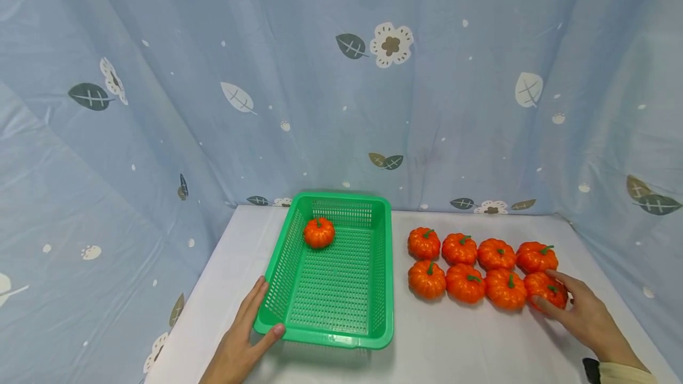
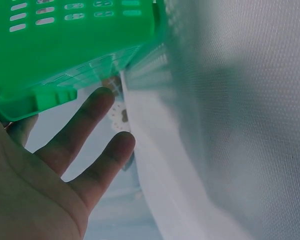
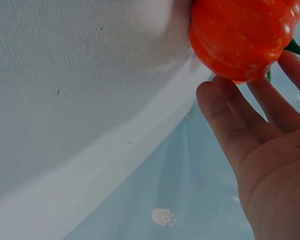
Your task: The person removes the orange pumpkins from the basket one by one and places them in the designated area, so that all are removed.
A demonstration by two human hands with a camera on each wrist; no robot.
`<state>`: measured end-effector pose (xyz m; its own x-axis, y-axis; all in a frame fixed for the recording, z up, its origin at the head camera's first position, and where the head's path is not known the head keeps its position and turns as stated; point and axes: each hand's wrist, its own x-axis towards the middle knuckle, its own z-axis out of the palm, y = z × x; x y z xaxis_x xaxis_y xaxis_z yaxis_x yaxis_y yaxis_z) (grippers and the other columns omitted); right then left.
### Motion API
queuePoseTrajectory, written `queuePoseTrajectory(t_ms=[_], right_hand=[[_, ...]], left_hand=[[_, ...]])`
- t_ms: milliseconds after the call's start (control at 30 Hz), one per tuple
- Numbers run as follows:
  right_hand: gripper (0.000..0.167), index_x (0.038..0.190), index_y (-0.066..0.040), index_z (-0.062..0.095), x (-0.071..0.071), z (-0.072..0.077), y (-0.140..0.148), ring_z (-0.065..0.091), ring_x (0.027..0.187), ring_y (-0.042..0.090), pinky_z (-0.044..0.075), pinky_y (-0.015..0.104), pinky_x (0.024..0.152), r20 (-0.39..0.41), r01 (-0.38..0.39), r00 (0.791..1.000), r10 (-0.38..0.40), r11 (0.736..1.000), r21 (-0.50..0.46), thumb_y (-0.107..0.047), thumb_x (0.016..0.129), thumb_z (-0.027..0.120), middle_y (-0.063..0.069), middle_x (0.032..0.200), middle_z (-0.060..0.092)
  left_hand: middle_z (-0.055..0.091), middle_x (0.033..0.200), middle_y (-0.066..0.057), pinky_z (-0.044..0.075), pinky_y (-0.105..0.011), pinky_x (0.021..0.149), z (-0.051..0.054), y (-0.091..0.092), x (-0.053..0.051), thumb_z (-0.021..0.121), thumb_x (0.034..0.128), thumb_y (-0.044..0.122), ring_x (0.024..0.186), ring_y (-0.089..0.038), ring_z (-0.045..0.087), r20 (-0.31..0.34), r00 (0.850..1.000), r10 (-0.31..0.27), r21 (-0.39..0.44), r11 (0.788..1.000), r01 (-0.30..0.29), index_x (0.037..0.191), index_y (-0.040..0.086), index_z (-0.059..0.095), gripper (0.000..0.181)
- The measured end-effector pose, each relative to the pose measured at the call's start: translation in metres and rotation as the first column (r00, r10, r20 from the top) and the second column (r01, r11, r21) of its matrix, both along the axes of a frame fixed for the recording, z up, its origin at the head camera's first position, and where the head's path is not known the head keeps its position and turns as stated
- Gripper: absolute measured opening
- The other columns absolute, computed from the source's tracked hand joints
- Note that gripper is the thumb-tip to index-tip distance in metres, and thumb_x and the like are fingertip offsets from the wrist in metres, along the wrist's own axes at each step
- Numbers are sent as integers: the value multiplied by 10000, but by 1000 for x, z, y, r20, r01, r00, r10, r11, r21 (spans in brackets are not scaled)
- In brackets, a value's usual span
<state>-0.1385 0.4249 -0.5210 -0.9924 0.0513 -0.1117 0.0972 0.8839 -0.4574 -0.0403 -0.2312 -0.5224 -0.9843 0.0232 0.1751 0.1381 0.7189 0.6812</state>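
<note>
A green plastic basket (image 1: 341,339) stands on the white table with one small orange toy pumpkin (image 1: 319,233) in its far left corner. At the basket's near left corner, my left hand (image 1: 240,336) has its thumb by the front rim and its fingers along the outer side. The left wrist view shows that hand's fingers (image 2: 97,167) straight and spread below the basket (image 2: 65,55). My right hand (image 1: 587,319) reaches around the rightmost front pumpkin (image 1: 544,290), thumb and fingers on either side. Nearly straight fingers lie beside this pumpkin (image 3: 242,37) in the right wrist view.
Right of the basket, several more orange pumpkins (image 1: 465,283) with green stems sit in two rows, close together. A pale blue patterned curtain (image 1: 320,105) hangs behind and at both sides of the white table (image 1: 453,342).
</note>
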Motion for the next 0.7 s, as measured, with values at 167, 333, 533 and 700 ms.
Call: queuePoseTrajectory(t_ms=[167,333,533,700], right_hand=[[784,1414,86,408,3,3,-5,440,1075,567,461,721,830,-167,-1,986,1,1000,0,-456,939,717,428,1325,376],[554,1378,38,505,10,8,-16,464,1111,526,471,663,930,-416,41,908,-46,999,-19,-182,933,753,354,1340,461],[516,1418,0,526,11,25,-37,444,1235,505,299,336,1182,-511,96,851,-121,993,-74,-134,956,713,284,1453,459],[515,1428,-31,532,9,37,-54,456,1243,484,112,3,947,-537,26,840,-77,994,-103,-184,970,712,246,1463,470]], left_hand=[[106,1682,147,345,-720,1052,0,0,0,713,959,377,1523,-253,192,5,1000,1,2,1000,-1,1632,350,184,856],[113,1681,148,349,-714,1054,0,0,0,715,958,371,1524,-205,180,-1,1000,4,-1,1000,-4,1631,347,192,853],[116,1681,149,355,-710,1053,0,0,1,714,959,364,1522,-139,159,-7,1000,1,-2,1000,-1,1631,341,196,849],[111,1682,148,356,-725,1040,0,0,1,711,962,362,1524,-206,182,-6,1000,0,-2,1000,0,1632,344,190,850]])
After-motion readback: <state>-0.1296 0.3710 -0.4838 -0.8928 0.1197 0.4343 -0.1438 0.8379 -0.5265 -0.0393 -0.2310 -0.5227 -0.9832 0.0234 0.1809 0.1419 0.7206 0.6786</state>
